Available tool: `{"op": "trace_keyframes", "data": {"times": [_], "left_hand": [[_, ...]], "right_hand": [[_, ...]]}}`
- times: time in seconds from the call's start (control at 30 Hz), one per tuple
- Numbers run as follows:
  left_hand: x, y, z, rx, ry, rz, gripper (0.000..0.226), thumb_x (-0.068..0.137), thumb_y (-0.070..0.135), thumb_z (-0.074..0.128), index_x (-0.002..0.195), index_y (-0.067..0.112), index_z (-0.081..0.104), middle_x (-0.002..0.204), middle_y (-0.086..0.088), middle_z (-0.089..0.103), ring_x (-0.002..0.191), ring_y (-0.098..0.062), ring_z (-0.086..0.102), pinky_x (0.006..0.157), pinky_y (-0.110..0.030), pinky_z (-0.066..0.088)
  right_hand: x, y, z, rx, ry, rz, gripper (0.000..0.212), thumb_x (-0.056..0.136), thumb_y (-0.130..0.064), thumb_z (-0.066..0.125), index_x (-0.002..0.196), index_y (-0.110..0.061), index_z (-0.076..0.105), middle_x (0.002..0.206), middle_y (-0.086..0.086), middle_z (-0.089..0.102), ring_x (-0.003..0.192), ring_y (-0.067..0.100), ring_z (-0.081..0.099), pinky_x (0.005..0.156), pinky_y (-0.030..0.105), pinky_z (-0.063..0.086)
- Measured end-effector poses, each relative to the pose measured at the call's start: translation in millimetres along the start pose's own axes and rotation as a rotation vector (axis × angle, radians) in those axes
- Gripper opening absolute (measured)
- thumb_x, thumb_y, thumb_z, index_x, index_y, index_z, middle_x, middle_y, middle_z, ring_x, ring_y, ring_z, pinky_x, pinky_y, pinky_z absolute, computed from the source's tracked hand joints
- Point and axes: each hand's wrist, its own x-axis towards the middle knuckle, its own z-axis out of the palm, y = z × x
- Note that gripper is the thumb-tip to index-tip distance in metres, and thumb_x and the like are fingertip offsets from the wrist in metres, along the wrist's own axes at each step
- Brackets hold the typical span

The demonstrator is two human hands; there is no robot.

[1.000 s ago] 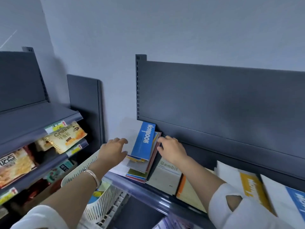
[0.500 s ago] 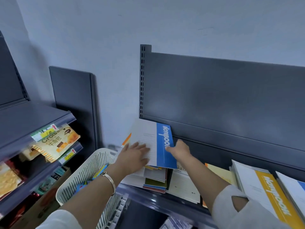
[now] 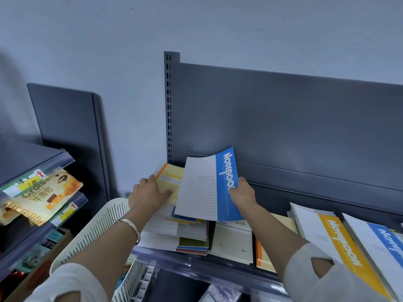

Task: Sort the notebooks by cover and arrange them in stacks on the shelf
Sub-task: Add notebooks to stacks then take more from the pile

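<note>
Right hand pinches the blue-band notebook by its right edge, thumb on the cover. The notebook is tilted up off the mixed stack and sits left of the hand, between both hands. Left hand is on the yellow notebook at the stack's back left: thumb flat on the cover, fingers curled at its left edge, probably gripping it, though the underside is hidden. The stack lies at the shelf left end. Orange-band notebook lies well right of the right hand.
</note>
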Motion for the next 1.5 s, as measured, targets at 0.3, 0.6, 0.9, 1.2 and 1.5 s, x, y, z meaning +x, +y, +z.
{"op": "trace_keyframes", "data": {"times": [0.3,0.6,0.9,1.2,1.5], "left_hand": [[12,7,-4,-0.002,-0.084,-0.116,0.079,0.074,0.057,0.069,0.131,0.010,0.039,0.126,-0.011,0.043,0.119,-0.032,0.044,0.098,-0.044,0.041],[9,15,-32,0.228,0.061,0.092,0.047,0.081,0.045,0.065,0.112,0.017,0.042,0.116,-0.003,0.055,0.110,-0.025,0.050,0.087,-0.036,0.038],[-2,32,-42,-0.596,0.018,0.119,0.018,0.093,0.006,0.041,0.108,0.016,0.039,0.104,-0.011,0.055,0.082,-0.033,0.061,0.058,-0.040,0.059],[-38,74,-24,-0.794,0.000,0.200,0.011,0.097,0.013,0.043,0.107,0.015,0.038,0.107,-0.012,0.060,0.070,-0.028,0.062,0.048,-0.029,0.047],[-74,129,35,-0.669,-0.176,0.004,0.021,0.089,-0.002,0.046,0.104,0.012,0.042,0.106,-0.015,0.052,0.091,-0.038,0.061,0.051,-0.048,0.058]], "right_hand": [[-2,3,-3,-0.007,0.038,-0.064,0.014,0.099,-0.020,0.047,0.103,-0.011,0.037,0.117,0.012,0.057,0.086,0.016,0.053,0.065,0.029,0.044],[-4,-3,-6,-0.038,0.100,-0.144,0.021,0.100,-0.020,0.045,0.116,-0.007,0.041,0.115,0.012,0.060,0.083,0.017,0.056,0.066,0.031,0.049],[-12,6,-12,0.146,0.152,-0.073,0.018,0.100,-0.023,0.044,0.112,-0.011,0.039,0.116,0.011,0.060,0.090,0.018,0.058,0.066,0.032,0.048],[-18,29,-57,0.360,0.278,-0.052,0.007,0.100,-0.021,0.045,0.103,-0.015,0.041,0.112,0.009,0.060,0.092,0.021,0.056,0.077,0.039,0.050],[-27,99,-135,0.302,0.414,-0.023,0.009,0.100,-0.017,0.041,0.103,-0.009,0.044,0.100,0.009,0.059,0.084,0.025,0.056,0.069,0.034,0.046]]}}
